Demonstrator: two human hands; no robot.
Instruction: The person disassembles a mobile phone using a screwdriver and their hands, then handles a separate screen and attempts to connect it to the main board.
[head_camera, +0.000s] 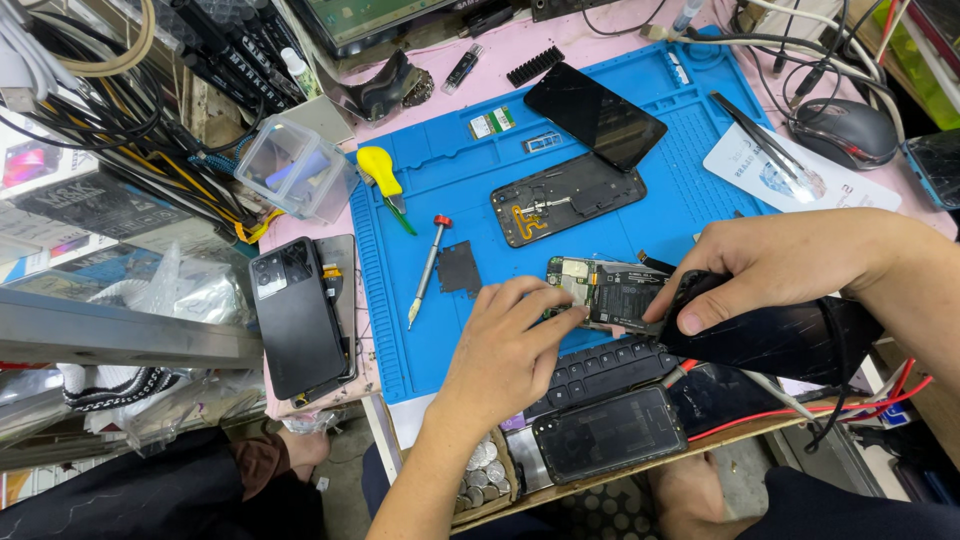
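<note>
Clearly, near the bench's front edge, the left hand (505, 350) pinched the opened phone (612, 292) while the right hand (775, 262) gripped its black end; twisting could crack the exposed board.

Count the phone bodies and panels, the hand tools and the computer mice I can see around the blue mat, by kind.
Phones and phone parts: 6 (opened phone in both hands, black screen, dark frame, black phone, phone by the keyboard, cracked panel)
Hand tools: 3 (red-capped screwdriver, yellow-handled tool, tweezers)
Computer mice: 1
Total: 10
</note>
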